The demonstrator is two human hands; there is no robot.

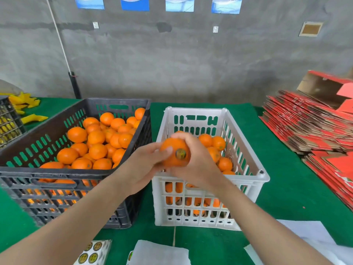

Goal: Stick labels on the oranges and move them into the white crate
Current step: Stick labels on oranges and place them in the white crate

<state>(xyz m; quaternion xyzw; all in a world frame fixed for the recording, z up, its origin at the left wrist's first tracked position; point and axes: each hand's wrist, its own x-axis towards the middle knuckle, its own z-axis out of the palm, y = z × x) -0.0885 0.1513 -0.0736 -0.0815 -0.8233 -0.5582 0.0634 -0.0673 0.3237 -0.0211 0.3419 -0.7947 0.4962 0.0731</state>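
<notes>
Near edge: a glossy sheet of round labels [93, 251] lies on the green felt mat [210, 243]. Both forearms reach forward and converge above the near rim of the slotted white plastic crate [248, 181]. The right hand [198, 165] cups the smooth orange [172, 158], fingers curled over its top. The left hand [143, 167] grips its side, thumb beside the stuck round label [180, 153]. Beyond, left: a black slotted crate [57, 174] of heaped oranges [97, 142].
</notes>
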